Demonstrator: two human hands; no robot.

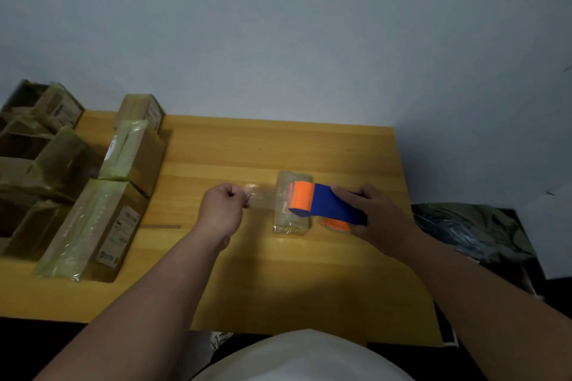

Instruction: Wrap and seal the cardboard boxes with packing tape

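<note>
Small box (291,204), long axis front-to-back, tape dispenser (325,204) across it

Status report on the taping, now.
Left hand pinches tape end. Right hand grips dispenser over small box. Nothing in the way.

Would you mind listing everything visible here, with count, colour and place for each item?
Small box: one, wrapped in clear tape, centre of the table.
Tape dispenser: one, blue and orange, on top of the small box.
Tape strip: one, clear, stretched from the dispenser to the left hand.
Taped boxes: three, brown with greenish tape, left part of the table.
Open boxes: several, brown, far left edge; exact count unclear.
Table: one, yellow wood, against a pale wall.
Dark bag: one, beside the table on the right.
Left hand: pinches the tape end.
Right hand: grips the dispenser.
</note>
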